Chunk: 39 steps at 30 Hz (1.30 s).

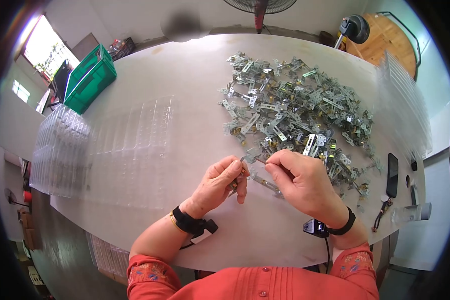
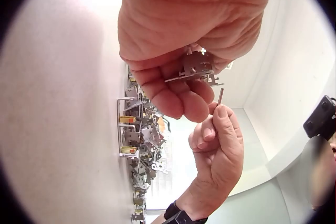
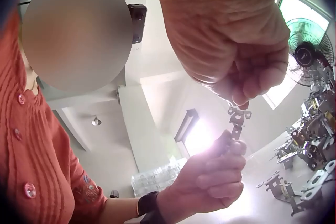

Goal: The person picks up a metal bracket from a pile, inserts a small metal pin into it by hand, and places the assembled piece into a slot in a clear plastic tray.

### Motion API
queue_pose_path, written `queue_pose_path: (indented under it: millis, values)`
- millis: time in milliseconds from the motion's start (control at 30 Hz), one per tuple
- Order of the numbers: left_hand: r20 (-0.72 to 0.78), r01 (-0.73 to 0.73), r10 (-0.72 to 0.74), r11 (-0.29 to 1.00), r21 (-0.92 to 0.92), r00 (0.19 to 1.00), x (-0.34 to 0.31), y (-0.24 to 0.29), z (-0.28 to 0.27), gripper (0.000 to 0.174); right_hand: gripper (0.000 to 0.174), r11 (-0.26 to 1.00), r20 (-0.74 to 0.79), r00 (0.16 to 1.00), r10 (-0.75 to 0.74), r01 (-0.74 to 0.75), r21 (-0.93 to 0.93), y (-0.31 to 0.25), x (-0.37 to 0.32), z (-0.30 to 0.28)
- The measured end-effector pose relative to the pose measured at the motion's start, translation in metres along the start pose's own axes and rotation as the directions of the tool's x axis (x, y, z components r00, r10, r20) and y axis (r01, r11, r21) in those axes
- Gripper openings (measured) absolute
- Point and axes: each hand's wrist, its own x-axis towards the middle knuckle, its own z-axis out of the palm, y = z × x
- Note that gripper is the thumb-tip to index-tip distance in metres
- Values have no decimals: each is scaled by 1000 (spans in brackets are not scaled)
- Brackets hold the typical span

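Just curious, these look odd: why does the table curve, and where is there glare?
Head view: the wide lens bends the table edge and darkens the corners; the window is blown out. Left wrist view: the left hand, gripping a metal bracket, looms huge, its background washed pale. Right wrist view: a bright light flares behind the metal strip pinched by the right hand.

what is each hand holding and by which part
The left hand pinches a first bracket by one side, in its curled fingertips. The right hand pinches a second bracket by its top end, and the rest hangs free.
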Motion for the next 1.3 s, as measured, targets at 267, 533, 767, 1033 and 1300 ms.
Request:
queue_pose_path:
  millis: [267, 533, 767, 1033, 1300]
  values:
    - [-8, -26, 26, 997, 76, 1000, 2, -5, -4, 32, 6, 998, 6, 999, -53, 53, -33, 4, -1, 1]
    - [-89, -39, 56, 982, 187, 994, 1, -6, -5, 34, 6, 999, 26, 998, -49, 49, -2, 4, -2, 1]
    - [-76, -59, 75, 979, 195, 994, 1, -6, -3, 34, 7, 997, 17, 997, -70, 70, -24, 8, -2, 2]
    - [-20, -55, 61, 969, 241, 998, 0, -7, -3, 30, 23, 999, 118, 993, 24, -29, 42, 2, -2, -2]
    - [9, -50, 51, 906, 419, 999, -2, -5, 1, 26, 16, 995, 141, 990, 13, -27, 98, 5, -5, 4]
